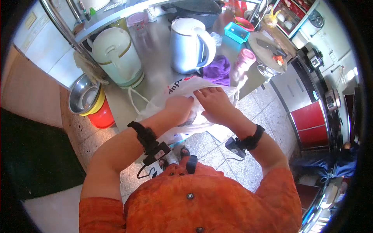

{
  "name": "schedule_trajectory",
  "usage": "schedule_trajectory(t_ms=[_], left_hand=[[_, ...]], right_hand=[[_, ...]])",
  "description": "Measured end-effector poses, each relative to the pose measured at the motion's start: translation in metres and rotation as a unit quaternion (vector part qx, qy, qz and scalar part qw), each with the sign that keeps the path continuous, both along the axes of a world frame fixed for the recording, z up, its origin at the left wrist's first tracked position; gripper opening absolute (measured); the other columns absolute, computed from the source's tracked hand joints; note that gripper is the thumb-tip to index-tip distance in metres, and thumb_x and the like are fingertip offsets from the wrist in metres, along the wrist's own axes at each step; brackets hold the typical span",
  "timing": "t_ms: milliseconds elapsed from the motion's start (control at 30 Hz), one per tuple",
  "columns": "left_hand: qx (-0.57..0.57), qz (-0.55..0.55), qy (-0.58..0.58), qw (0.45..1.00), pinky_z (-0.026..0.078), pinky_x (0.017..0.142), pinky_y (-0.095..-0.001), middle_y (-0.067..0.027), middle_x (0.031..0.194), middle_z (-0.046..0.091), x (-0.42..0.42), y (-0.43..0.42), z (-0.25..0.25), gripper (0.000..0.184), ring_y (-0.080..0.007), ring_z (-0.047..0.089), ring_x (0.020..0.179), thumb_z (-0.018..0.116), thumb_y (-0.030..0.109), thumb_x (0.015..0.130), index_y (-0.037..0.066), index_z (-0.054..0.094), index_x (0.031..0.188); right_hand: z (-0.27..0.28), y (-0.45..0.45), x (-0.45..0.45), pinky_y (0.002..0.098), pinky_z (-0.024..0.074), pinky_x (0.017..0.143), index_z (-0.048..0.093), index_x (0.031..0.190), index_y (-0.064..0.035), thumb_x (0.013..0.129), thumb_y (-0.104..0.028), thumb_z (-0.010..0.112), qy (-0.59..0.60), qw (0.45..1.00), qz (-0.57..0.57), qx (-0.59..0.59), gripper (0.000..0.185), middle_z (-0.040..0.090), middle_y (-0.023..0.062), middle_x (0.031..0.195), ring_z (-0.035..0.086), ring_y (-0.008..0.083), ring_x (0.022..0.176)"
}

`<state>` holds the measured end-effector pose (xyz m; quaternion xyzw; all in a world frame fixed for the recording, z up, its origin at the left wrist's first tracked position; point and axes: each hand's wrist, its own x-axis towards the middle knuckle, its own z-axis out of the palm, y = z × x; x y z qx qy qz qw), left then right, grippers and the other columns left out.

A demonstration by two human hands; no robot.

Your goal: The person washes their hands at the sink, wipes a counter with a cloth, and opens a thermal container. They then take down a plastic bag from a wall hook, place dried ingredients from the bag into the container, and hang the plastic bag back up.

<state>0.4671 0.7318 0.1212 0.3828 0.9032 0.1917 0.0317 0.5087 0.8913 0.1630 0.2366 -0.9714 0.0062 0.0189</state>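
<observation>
In the frame centre, the white translucent plastic bag [185, 90] already lies at the edge of the grey metal worktop [157, 66]. My right grip [218, 104] spreads upon it; whether my left grip [179, 109] pinches, I cannot tell. I judge this handling unfinished.

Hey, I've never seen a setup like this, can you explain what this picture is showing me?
There's no robot here: it's a person's own bare arms, seen from a camera on their head looking forward and down. Each forearm wears a black strap with a small box. The left hand and right hand are both at a white plastic bag by the near edge of a metal counter; I can't tell what's inside. Beyond it stand a white kettle and a pale green pitcher, with a purple cloth and a pink-lidded jar to the right.
</observation>
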Motion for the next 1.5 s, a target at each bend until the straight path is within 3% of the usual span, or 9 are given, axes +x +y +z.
schedule_trajectory(t_ms=[200,267,500,600,667,867,1167,1367,1500], left_hand=[[0.016,-0.056,-0.045,0.997,0.044,0.055,-0.0372,-0.0142,0.065,0.057,-0.018,-0.023,0.069,0.022,-0.0253,0.058,0.063,0.055,0.023,0.076,0.002,0.054,0.067],[0.142,0.069,-0.349,0.924,0.040,0.047,-0.0278,-0.0072,0.062,0.056,-0.022,-0.035,0.103,0.021,-0.0145,0.054,0.055,0.053,0.023,0.080,0.005,0.054,0.070],[0.317,0.086,-0.489,0.808,0.038,0.048,-0.0202,-0.0056,0.076,0.058,-0.009,-0.051,0.119,0.016,-0.0099,0.054,0.059,0.048,0.020,0.084,0.007,0.051,0.094],[0.387,-0.005,-0.420,0.821,0.040,0.055,-0.0208,-0.0061,0.089,0.057,-0.011,-0.044,0.124,0.023,-0.0115,0.056,0.067,0.048,0.013,0.082,0.007,0.047,0.104],[0.274,-0.082,-0.166,0.944,0.042,0.062,-0.0240,-0.0050,0.096,0.056,-0.020,-0.042,0.114,0.031,-0.0136,0.056,0.073,0.049,0.005,0.077,0.007,0.044,0.108],[0.042,-0.040,-0.035,0.998,0.045,0.054,-0.0290,-0.0043,0.074,0.058,-0.021,-0.030,0.072,0.028,-0.0148,0.057,0.061,0.052,0.002,0.072,0.005,0.045,0.099],[0.331,0.156,-0.480,0.797,0.036,0.037,-0.0236,-0.0057,0.064,0.055,-0.014,-0.037,0.102,0.019,-0.0132,0.053,0.049,0.046,0.015,0.083,0.008,0.044,0.102],[0.050,0.042,-0.283,0.957,0.041,0.045,-0.0248,-0.0061,0.070,0.057,-0.006,-0.036,0.152,0.023,-0.0132,0.054,0.053,0.043,0.010,0.084,0.008,0.046,0.107],[0.178,-0.095,-0.033,0.979,0.044,0.057,-0.0285,-0.0062,0.067,0.058,-0.043,-0.034,0.104,0.019,-0.0159,0.056,0.062,0.052,0.003,0.072,0.003,0.054,0.092]], right_hand=[[-0.008,0.012,-0.003,0.0407,0.0369,0.080,0.049,0.105,-0.0028,0.059,-0.008,0.058,0.062,0.996,-0.003,-0.056,0.047,0.054,0.0150,0.098,0.051,0.0281,0.095],[-0.016,0.012,-0.009,0.0413,0.0348,0.081,0.050,0.105,-0.0042,0.061,-0.011,0.059,0.037,0.999,-0.030,0.005,0.045,0.054,0.0145,0.100,0.049,0.0293,0.097],[-0.010,-0.003,-0.011,0.0417,0.0335,0.083,0.057,0.098,-0.0121,0.063,-0.017,0.061,0.094,0.987,0.033,-0.128,0.036,0.056,0.0085,0.095,0.050,0.0291,0.093],[-0.013,-0.011,-0.018,0.0373,0.0374,0.078,0.060,0.093,-0.0117,0.063,-0.022,0.065,0.008,0.995,0.017,-0.097,0.032,0.057,0.0078,0.090,0.051,0.0235,0.087],[-0.010,-0.009,-0.019,0.0340,0.0416,0.074,0.060,0.093,-0.0105,0.065,-0.011,0.062,0.005,0.990,0.011,-0.140,0.029,0.059,0.0087,0.086,0.055,0.0219,0.081],[-0.004,-0.007,-0.017,0.0308,0.0454,0.060,0.055,0.095,-0.0029,0.073,-0.002,0.051,-0.093,0.817,-0.033,-0.569,0.022,0.058,0.0079,0.067,0.057,0.0192,0.064],[0.007,-0.001,0.003,0.0264,0.0425,0.077,0.034,0.119,-0.0029,0.075,0.003,0.048,-0.278,0.744,-0.082,-0.603,0.047,0.051,0.0096,0.100,0.051,0.0135,0.089],[0.032,-0.010,0.001,0.0255,0.0418,0.078,0.042,0.113,-0.0022,0.069,0.005,0.054,-0.344,0.607,-0.018,-0.717,0.046,0.050,0.0079,0.100,0.050,0.0118,0.091],[0.035,-0.014,-0.002,0.0256,0.0430,0.076,0.044,0.109,-0.0025,0.071,0.003,0.054,-0.194,0.774,-0.066,-0.598,0.040,0.052,0.0061,0.093,0.052,0.0125,0.087]])
